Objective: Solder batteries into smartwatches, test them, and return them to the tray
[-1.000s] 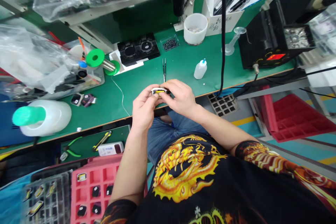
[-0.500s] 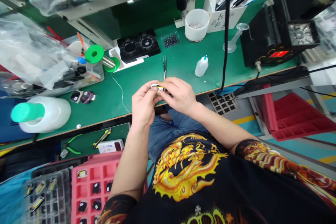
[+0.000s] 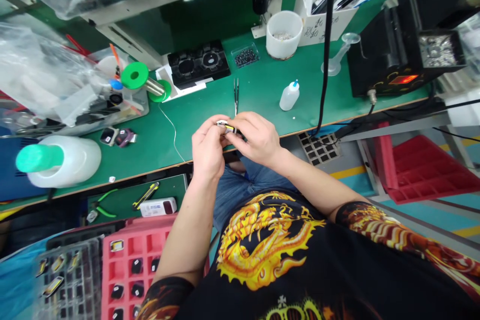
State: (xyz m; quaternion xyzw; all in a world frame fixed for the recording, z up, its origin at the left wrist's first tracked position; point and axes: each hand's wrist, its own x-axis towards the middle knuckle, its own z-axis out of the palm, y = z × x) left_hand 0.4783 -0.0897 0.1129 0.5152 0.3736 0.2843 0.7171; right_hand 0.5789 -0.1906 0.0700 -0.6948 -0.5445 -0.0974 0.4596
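Near the front edge of the green bench, my left hand (image 3: 208,147) pinches a small white part with a black and yellow strip (image 3: 227,127) between thumb and fingers. My right hand (image 3: 258,136) closes on the same part from the other side; fingers cover much of it, so its exact kind does not show. Just beyond my fingertips lies a pair of tweezers (image 3: 236,95), points away from me. A small squeeze bottle with a blue tip (image 3: 289,97) stands to the right of them.
Farther back are a black fixture (image 3: 198,66), a tray of tiny dark pieces (image 3: 245,56) and a white cup (image 3: 284,42). Left are a solder spool (image 3: 135,76), two watch-like pieces (image 3: 117,137) and a large bottle (image 3: 69,160). A black cable (image 3: 326,50) hangs at right. Below-left sits a pink compartment tray (image 3: 137,246).
The held part has turned slightly, and more of its black and yellow strip shows between my fingers. My hands stay close together; the view has shifted slightly.
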